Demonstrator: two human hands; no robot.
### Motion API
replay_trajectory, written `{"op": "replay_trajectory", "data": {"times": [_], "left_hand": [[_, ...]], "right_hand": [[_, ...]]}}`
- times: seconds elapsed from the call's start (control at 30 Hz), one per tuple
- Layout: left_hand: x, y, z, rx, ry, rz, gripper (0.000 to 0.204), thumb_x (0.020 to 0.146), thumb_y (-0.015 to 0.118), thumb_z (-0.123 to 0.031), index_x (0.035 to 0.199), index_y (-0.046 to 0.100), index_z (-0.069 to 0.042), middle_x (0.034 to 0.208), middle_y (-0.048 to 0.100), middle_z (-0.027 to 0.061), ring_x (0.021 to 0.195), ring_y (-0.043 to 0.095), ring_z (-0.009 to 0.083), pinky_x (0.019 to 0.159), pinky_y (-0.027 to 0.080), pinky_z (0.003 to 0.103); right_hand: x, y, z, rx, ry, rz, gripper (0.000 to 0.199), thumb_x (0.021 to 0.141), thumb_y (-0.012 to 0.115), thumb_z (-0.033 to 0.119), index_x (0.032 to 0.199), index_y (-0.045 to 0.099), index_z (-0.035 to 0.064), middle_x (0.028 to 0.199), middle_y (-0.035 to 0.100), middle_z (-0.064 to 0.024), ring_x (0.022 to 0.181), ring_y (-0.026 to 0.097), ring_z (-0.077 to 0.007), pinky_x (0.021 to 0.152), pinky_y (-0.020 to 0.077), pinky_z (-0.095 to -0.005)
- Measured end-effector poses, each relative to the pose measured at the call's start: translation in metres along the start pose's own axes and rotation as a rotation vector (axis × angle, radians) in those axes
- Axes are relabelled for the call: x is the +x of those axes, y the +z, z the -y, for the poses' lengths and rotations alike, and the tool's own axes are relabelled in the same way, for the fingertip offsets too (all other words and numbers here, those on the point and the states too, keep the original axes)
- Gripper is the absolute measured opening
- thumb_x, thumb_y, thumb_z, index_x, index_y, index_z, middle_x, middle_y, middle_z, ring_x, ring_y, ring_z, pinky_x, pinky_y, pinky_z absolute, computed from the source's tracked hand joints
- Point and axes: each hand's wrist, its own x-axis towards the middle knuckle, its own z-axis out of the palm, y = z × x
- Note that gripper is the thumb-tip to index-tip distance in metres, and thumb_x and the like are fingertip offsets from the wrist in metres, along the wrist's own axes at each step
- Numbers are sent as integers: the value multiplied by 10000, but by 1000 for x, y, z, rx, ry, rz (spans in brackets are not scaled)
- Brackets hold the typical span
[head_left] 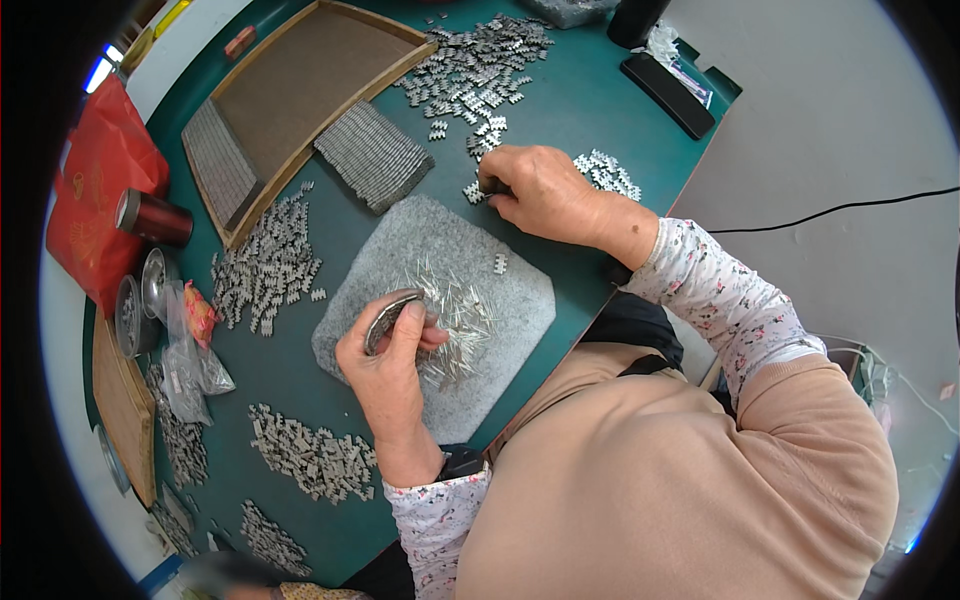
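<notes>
Two hands are busy on the green surface (590, 110). My left hand (385, 365) is closed around a curved dark metal piece (388, 318), pinched between thumb and fingers and lifted a little above the grey felt pad (500, 310). I think I hold it tilted so that I can see its edge. Just at 3 o'clock from it a bunch of thin silver pins (455, 315) lies spread on the pad; the soft felt probably keeps them from rolling away. My right hand (545, 190) is at 1 o'clock from the pad, fingers bent down and pressing on small toothed metal parts (478, 190) at the pad's corner. Whether it really grips one, I cannot tell. One single part (499, 263) rests alone on the pad.

More heaps of such parts (480, 65) lie at 12 o'clock, and others (265, 265) at 9 o'clock, close enough to reach. A wooden tray (255, 195) stands at 11 o'clock, with a neat stacked block of parts (372, 155) beside it.
</notes>
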Motion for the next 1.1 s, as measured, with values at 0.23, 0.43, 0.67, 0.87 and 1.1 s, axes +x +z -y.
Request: {"op": "replay_trajectory", "data": {"times": [0.23,0.43,0.67,0.87,1.1], "left_hand": [[0,1,1,6,-15,-12,155,863,651,-45,960,659,76,742,651,101,572,617,146,529,491,237],[-1,3,0,2,-49,6,143,853,649,-34,950,661,70,738,650,100,574,624,153,533,487,238],[0,4,1,-22,-55,19,138,851,653,-38,943,663,64,742,653,102,566,623,153,532,489,237],[0,4,0,-43,-39,33,133,850,653,-36,939,664,62,740,652,104,572,625,158,532,494,242],[-2,1,-4,-55,-28,8,121,849,659,-11,939,666,70,740,656,101,594,644,149,550,512,233]], "right_hand": [[-2,6,0,731,254,187,136,804,680,44,920,637,-12,770,631,-2,701,569,-70,634,472,-235],[-6,-1,28,946,354,332,144,789,693,39,918,639,4,788,618,17,707,554,-44,633,464,-197],[-9,8,42,954,295,383,193,784,693,33,958,618,-4,806,599,18,726,552,-43,643,471,-187],[-12,10,38,965,262,379,191,795,687,38,965,617,-12,832,608,13,736,556,-46,656,477,-194],[-24,-24,18,440,164,360,189,725,654,75,893,654,-12,703,647,-108,652,628,-191,628,508,-313]]}}
